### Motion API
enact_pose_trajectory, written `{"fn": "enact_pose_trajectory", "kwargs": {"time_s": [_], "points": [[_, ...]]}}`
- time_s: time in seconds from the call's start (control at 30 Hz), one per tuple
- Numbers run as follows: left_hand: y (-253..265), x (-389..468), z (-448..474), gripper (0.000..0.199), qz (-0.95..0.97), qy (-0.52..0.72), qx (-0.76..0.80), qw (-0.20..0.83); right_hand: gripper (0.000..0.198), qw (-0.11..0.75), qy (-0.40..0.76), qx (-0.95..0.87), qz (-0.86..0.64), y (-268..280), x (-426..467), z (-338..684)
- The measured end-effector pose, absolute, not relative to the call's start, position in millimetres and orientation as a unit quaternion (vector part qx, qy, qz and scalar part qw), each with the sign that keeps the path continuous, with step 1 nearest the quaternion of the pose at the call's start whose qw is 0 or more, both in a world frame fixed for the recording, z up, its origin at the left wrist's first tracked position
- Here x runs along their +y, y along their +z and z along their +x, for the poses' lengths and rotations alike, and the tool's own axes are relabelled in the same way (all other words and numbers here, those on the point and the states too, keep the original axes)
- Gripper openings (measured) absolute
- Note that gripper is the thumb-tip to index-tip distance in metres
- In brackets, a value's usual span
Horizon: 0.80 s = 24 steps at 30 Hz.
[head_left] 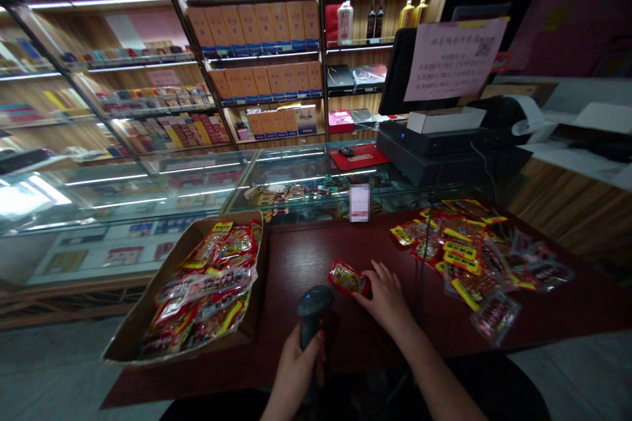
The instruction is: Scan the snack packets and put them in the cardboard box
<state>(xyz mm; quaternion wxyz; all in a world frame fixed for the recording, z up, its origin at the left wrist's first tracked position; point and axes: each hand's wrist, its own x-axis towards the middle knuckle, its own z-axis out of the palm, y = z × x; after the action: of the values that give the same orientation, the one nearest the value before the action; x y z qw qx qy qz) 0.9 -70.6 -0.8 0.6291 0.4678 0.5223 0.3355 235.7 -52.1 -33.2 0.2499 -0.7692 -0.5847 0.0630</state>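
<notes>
My left hand (302,358) is wrapped round the handle of a dark barcode scanner (315,302), held upright over the front of the table with its head tilted toward the right. My right hand (388,296) pinches the right end of a red snack packet (347,278) between thumb and fingers, just above the dark red table. A cardboard box (261,276) full of similar packets stands at the left. At the right lies a loose pile of red and yellow snack packets (461,250), some in clear wrapping.
Behind the table runs a glass display counter (207,177) with a mouse (347,151) on a red mat. A monitor (395,72), a black cash drawer (419,151) and a thin hanging cable (428,243) are at the right. Shelves of boxes and bottles line the back.
</notes>
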Motion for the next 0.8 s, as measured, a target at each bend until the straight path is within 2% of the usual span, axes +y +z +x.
{"fn": "enact_pose_trajectory", "kwargs": {"time_s": [0.13,0.3,0.4,0.47,0.6,0.7,0.8], "points": [[-0.2,-72.8,0.8,0.059,0.476,0.325,0.521,0.629,0.029,0.374,0.141,-0.556,-0.729,-37.0,-51.2,225.7],[6.7,-83.0,5.8,0.056,0.487,0.325,0.51,0.63,0.041,0.551,0.29,-0.404,-0.67,-39.3,-46.2,226.8],[14.8,-91.1,11.3,0.05,0.485,0.332,0.492,0.642,0.046,0.67,0.394,-0.265,-0.571,-38.6,-44.3,233.7],[21.7,-95.6,14.9,0.046,0.483,0.34,0.484,0.646,0.043,0.718,0.455,-0.176,-0.497,-38.3,-44.4,235.7],[37.7,-100.3,20.5,0.039,0.491,0.342,0.475,0.645,0.033,0.755,0.5,-0.077,-0.417,-40.0,-45.9,226.6],[47.7,-100.8,23.2,0.036,0.509,0.323,0.483,0.635,0.032,0.746,0.522,-0.104,-0.4,-39.4,-46.3,212.8],[53.1,-100.6,25.3,0.031,0.527,0.298,0.487,0.629,0.04,0.729,0.529,-0.149,-0.409,-36.2,-44.9,201.1]]}}
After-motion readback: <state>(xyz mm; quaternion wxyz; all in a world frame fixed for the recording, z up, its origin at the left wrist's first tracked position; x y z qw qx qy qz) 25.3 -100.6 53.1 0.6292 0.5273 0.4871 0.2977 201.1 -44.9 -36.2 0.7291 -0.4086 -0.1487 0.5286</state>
